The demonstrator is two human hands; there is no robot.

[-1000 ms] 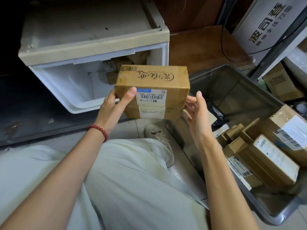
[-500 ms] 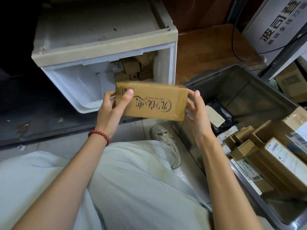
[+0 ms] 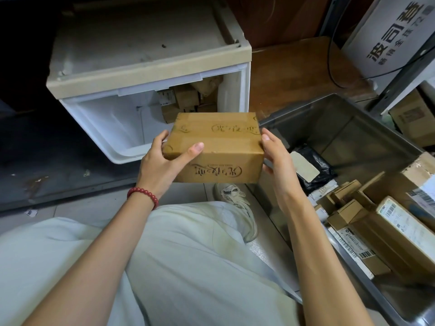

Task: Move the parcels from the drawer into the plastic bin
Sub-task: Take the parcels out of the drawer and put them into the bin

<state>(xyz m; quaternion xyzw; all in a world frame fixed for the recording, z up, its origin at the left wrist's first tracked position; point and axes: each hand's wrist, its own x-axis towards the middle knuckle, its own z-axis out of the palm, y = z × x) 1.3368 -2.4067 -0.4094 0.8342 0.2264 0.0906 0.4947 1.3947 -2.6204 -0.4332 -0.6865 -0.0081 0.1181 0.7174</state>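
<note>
Between left hand (image 3: 160,165) and right hand (image 3: 280,161), one parcel (image 3: 219,147), fingers (image 3: 194,149) tight around its ends

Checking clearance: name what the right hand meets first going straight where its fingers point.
Right hand likely meets the drawer unit at its right wall, past the box it grips; depth unclear.

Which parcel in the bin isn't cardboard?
The black plastic mailer with a tan patch, lying in the plastic bin nearest the right hand; the other parcels there are brown cardboard boxes.
</note>
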